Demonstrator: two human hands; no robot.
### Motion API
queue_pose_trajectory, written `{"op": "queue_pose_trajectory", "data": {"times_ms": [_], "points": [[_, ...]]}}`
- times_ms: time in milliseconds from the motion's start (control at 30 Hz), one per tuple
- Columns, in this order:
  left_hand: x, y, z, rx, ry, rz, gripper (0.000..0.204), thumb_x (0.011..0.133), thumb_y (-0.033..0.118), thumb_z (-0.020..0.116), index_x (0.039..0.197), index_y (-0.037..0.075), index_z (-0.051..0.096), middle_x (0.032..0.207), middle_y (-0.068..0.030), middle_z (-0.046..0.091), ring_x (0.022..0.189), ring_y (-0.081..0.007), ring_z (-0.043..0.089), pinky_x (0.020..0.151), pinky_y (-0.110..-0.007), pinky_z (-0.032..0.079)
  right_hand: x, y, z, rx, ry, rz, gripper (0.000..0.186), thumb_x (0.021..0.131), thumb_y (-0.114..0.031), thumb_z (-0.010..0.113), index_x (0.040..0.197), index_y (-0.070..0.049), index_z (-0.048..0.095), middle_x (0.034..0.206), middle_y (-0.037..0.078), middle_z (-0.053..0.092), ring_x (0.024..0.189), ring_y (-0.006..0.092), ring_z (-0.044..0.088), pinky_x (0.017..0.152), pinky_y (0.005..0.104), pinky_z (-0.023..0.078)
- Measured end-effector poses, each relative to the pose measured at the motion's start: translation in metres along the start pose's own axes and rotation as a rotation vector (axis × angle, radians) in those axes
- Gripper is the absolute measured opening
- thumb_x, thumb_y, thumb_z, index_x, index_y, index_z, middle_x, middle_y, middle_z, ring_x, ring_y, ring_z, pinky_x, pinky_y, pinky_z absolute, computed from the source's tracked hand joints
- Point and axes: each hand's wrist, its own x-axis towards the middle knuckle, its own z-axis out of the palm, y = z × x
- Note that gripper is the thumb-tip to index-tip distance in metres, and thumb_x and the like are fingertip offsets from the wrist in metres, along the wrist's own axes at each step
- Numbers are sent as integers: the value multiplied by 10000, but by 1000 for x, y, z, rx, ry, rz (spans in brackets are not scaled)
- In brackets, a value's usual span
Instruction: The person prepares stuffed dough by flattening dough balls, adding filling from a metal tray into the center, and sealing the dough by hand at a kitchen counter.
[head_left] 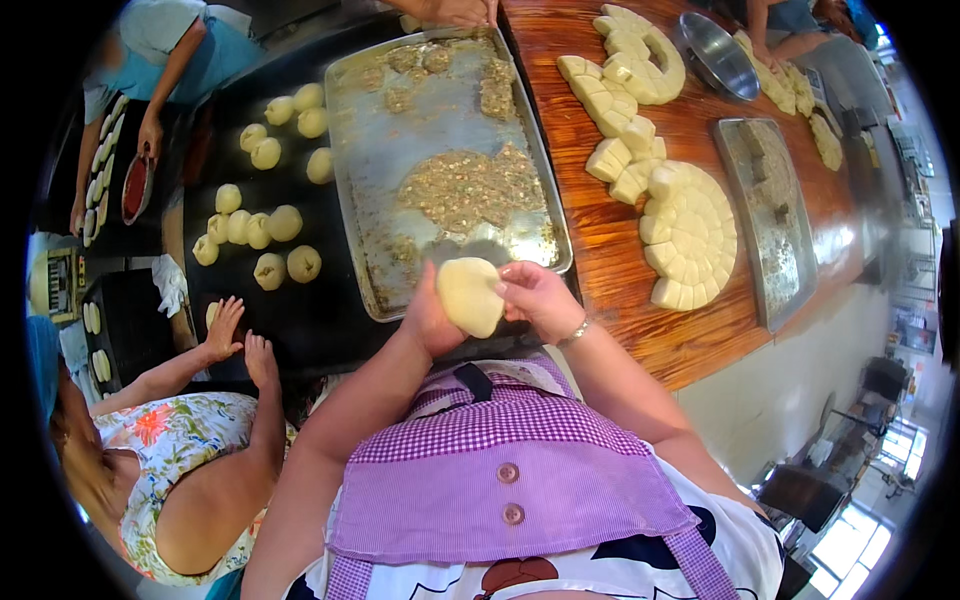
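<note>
A flattened round of pale dough (470, 298) rests in my left hand (428, 318), whose fingers curl under and around its left side. With thumb and fingers my right hand (545, 303) pinches the right edge of the same dough. Both hands are just over the near edge of a large metal tray (372, 150). Spread in that tray is a brownish minced filling (475, 187) with lighter bits, and smaller patches of it lie at the tray's far end. My left fingertips are partly hidden by the dough.
Several filled dough balls (285, 222) sit on the black surface at left, near a co-worker's hands (225, 330). On the wooden table (590, 240) at right are cut dough pieces (690, 235), a metal bowl (718, 55) and a second tray (785, 270). Other people work around the tables.
</note>
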Motion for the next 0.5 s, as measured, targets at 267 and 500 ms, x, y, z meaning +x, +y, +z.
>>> {"op": "queue_pose_trajectory", "data": {"times_ms": [267, 500], "points": [[-44, 29, -12, 32, -111, 170, 651, 937, 506, 551, 1395, 51, 469, 1391, -152, 529, 1275, -353, 508, 1058, -546, 402, 144, 52, -47, -342, 429, -376, 476, 802, -49, 658, 1235, 25, 474, 1145, 133, 586, 1042, 240, 579, 929, 347, 469], [-60, 27, -21, 72, 12, 224, 637, 911, 503, 598, 1348, 47, 513, 1297, -140, 596, 1195, -354, 566, 1026, -536, 433, 139, 70, -46, -448, 517, -353, 609, 667, 27, 697, 1229, 14, 465, 1099, 130, 583, 1012, 241, 587, 913, 346, 482]]}}
